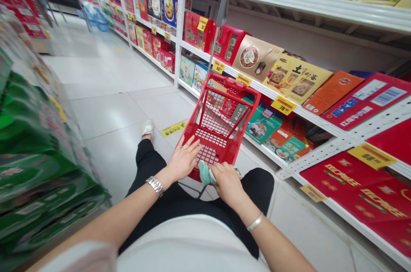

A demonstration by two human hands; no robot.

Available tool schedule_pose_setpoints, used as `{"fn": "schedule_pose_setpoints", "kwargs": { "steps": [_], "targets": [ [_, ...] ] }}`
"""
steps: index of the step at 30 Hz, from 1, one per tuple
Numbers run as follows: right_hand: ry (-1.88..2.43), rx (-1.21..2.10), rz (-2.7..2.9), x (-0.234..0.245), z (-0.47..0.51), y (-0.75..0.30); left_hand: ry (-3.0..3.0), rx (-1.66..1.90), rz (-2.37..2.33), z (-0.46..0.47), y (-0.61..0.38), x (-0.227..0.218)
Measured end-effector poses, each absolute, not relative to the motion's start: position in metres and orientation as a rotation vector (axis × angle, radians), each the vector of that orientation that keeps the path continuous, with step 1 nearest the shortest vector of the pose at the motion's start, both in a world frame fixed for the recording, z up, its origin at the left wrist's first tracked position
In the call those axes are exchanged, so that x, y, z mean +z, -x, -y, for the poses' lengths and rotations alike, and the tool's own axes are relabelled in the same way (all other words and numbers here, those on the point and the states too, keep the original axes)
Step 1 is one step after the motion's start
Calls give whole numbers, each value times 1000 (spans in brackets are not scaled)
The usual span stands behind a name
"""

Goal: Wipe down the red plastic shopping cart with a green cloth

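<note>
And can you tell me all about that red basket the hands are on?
It is a red plastic shopping basket with a thick rim and grid walls full of small square holes. It leans away, and a thin metal pole seems to rise from its far end. The left hand lies flat on its grid, and the right hand is at its near edge, over a pale green cloth. It is on a tiled floor beside a store shelf. Its wheels are hidden.

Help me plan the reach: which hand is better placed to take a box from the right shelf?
Probably the right hand: it is on the shelf side of the red shopping cart, nearer the shelf. The left hand is farther, though the right presses a pale green item.
</note>
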State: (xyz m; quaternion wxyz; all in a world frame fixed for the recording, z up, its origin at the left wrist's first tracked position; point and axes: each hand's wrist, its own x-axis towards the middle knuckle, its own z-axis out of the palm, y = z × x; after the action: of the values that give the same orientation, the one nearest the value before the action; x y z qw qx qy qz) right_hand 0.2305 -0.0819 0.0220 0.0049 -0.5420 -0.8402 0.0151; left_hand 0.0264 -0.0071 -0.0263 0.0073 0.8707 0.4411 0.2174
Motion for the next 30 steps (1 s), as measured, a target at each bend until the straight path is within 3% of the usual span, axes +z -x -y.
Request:
{"fn": "schedule_pose_setpoints", "kwargs": {
  "steps": [5,12,16,22,30],
  "targets": [
    [1486,49,2640,27,91,-257,-2733,664,-1361,7,-29,-25],
    [1623,-275,2200,60,46,-322,-2774,560,-1279,-23,7,-22],
    [1440,-103,2141,44,1,-316,-2732,540,-1354,-39,25,-18],
    [1392,190,2117,-3,-15,-248,-2213,805,-1708,-16,-18,-20],
    [1192,267,2373,2,18,-196,-2163,989,-1866,3,-38,-37]
  ]
}}
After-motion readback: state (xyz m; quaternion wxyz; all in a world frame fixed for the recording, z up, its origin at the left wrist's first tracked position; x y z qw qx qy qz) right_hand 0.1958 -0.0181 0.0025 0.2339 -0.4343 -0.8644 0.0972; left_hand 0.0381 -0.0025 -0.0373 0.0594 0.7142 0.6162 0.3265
